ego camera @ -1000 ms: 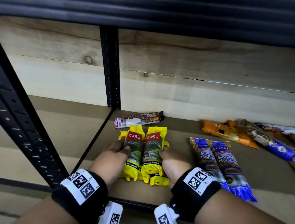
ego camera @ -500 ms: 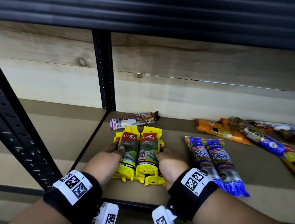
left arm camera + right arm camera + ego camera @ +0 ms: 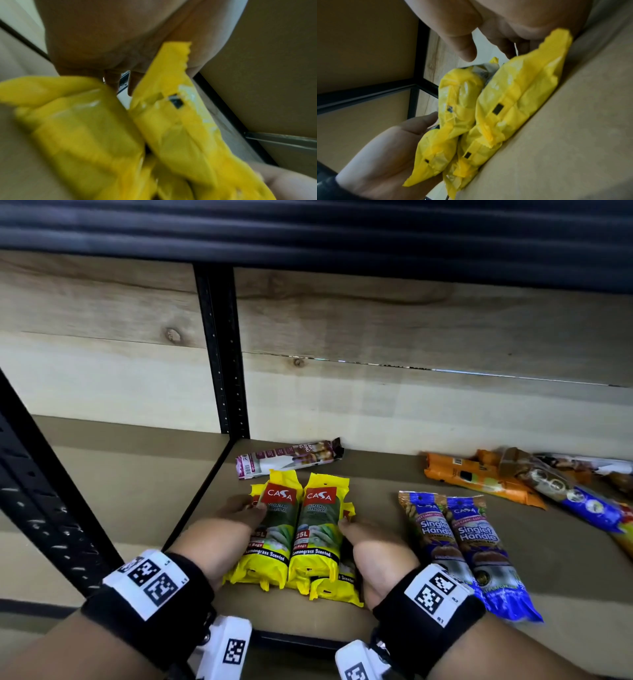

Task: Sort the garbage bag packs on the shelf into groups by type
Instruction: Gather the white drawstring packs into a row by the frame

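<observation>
Several yellow Casa lemongrass garbage bag packs (image 3: 317, 529) lie in a tight stack near the shelf's front left corner, two on top of others. My left hand (image 3: 239, 508) presses the stack's left side, thumb resting on the top left pack. My right hand (image 3: 346, 523) presses its right side with straight fingers. The left wrist view shows my left hand (image 3: 120, 40) above the blurred yellow packs (image 3: 85, 121). In the right wrist view the yellow packs (image 3: 513, 101) sit between my right hand (image 3: 488, 33) and my left hand's palm (image 3: 385, 142).
Two blue Singlet Handle packs (image 3: 459, 542) lie side by side to the right. A maroon pack (image 3: 287, 457) lies behind the stack. At the back right are an orange pack (image 3: 476, 477) and a blue-brown pack (image 3: 565, 494). A black upright post (image 3: 222, 354) stands behind on the left.
Both hands stay against the sides of the yellow stack. Only the head view has drifted a little.
</observation>
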